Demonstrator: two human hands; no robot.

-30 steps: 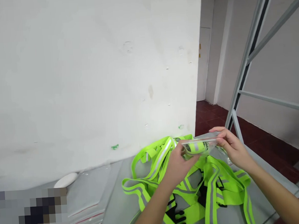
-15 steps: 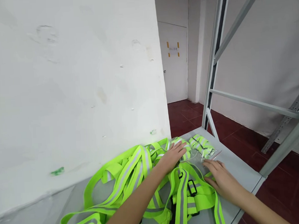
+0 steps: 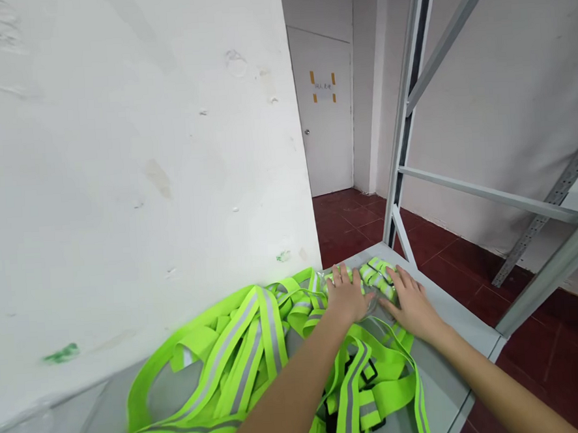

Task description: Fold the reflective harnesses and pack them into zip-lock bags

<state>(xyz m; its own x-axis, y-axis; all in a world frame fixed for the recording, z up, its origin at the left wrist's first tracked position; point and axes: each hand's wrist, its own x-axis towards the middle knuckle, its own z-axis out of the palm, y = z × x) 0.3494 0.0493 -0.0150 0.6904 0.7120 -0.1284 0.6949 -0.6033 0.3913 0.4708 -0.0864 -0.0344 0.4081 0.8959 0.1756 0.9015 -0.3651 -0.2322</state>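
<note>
A tangle of lime-green straps with grey reflective stripes (image 3: 246,353) is heaped on the grey shelf (image 3: 443,380), with black buckles among the straps. Beyond it lie two folded green bundles in clear plastic. My left hand (image 3: 347,296) rests with spread fingers on the left bundle (image 3: 340,272), covering most of it. At the right bundle (image 3: 377,276), my right hand (image 3: 410,300) touches the near right side, fingers apart and thumb against the plastic.
A white wall (image 3: 145,186) rises along the left and back of the shelf. Grey metal uprights and bars (image 3: 493,194) stand at the right. Past them are a red tiled floor (image 3: 469,280) and a white door (image 3: 331,142).
My right hand has moved up and slightly left onto the right bundle. My left hand has shifted a little right, over the left bundle. The camera view has turned slightly.
</note>
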